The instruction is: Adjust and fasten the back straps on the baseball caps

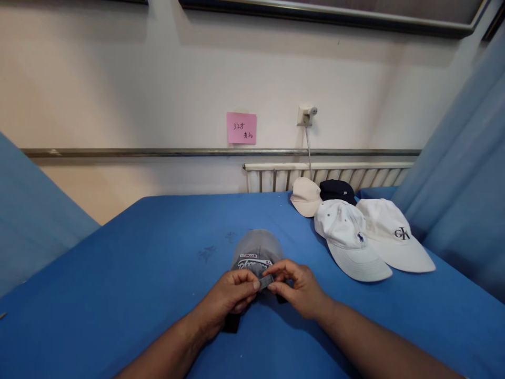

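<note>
A grey cap (258, 243) with white lettering and small patches sits on the blue-covered table in front of me. Its short grey strap (265, 282) is stretched between my two hands on the side facing me. My left hand (229, 295) pinches the strap's left end between thumb and fingers. From the other side, my right hand (300, 289) pinches the right end with thumb and index finger. A black tag or flap (231, 322) shows below my left hand. The cap's lower part is hidden behind my hands.
At the right of the blue table (118, 273) lie a beige cap (306, 195), a navy cap (337, 190), a pale cap with a horse emblem (341, 223) and a white cap (384, 218). Behind them stand a radiator (278, 179) and wall. Blue curtains (469, 173) flank the table.
</note>
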A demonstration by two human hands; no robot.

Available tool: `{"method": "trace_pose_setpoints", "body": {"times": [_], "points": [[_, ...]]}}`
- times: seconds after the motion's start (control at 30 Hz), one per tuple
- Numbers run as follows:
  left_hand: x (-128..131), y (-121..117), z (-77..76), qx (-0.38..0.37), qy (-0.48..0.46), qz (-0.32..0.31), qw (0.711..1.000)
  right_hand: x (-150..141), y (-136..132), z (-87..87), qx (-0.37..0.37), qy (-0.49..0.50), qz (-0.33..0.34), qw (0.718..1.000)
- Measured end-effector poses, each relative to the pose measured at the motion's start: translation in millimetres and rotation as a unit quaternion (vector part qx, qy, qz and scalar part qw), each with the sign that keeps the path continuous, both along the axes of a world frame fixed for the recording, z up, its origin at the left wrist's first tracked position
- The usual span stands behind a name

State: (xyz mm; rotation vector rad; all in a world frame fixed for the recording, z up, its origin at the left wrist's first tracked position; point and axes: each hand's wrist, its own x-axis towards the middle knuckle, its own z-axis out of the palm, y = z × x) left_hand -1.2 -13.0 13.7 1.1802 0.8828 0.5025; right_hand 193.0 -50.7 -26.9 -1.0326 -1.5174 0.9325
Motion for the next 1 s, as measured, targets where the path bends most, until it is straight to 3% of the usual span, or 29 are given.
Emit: {"method": "trace_pose_setpoints", "body": {"times": [0.17, 0.47, 0.73, 0.83, 1.0], "points": [[-0.1, -1.0, 2.5, -0.016, 0.004, -0.015, 1.0, 1.5, -1.9, 1.1, 0.018, -0.035, 0.012, 0.999], [3.7, -3.4, 0.9, 0.021, 0.017, -0.002, 1.0, 3.3, -4.0, 1.8, 0.046, -0.075, 0.011, 0.996], [7.3, -6.7, -4.1, 0.09, 0.043, 0.004, 0.995, -4.0, -2.6, -0.7, 0.103, -0.026, 0.011, 0.994], [8.7, -9.8, -2.5, 0.116, 0.052, 0.015, 0.992, -4.3, -2.9, -2.9, 0.079, -0.013, 0.02, 0.997], [8.0, -11.9, -0.1, 0.162, 0.062, 0.024, 0.985, -5.2, -2.9, -7.4, -0.027, 0.099, 0.05, 0.993]]}}
